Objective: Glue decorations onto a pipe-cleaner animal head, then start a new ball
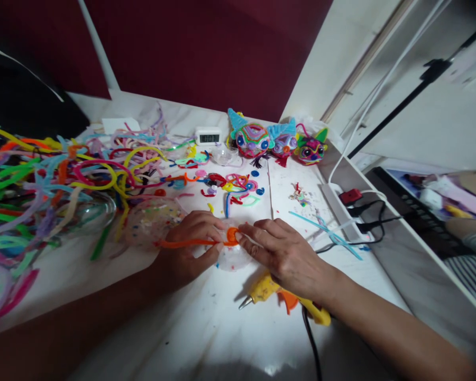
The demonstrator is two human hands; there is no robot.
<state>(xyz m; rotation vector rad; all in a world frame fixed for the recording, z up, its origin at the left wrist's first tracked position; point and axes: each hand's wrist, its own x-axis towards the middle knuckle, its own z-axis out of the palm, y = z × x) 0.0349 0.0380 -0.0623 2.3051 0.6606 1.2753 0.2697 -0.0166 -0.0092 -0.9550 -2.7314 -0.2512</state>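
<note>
An orange pipe cleaner [186, 243] runs across the front of my left hand [194, 241], pinched between thumb and fingers. Its right end is wound into a flat coil [232, 235]. My right hand [283, 251] has its fingertips pressed against the right side of that coil. Beneath both hands lies a clear, dotted plastic piece [234, 260], partly covered by the fingers. Under my right wrist rests a yellow hot glue gun [264, 288] with an orange trigger, its metal nozzle pointing left.
Tangled, many-coloured pipe cleaners [91, 174] cover the left side. Small coiled pieces [238, 185] lie beyond my hands. Several decorated heads [254, 140] and a digital clock [208, 136] stand at the back. A power strip [343, 211] with cables lies at right.
</note>
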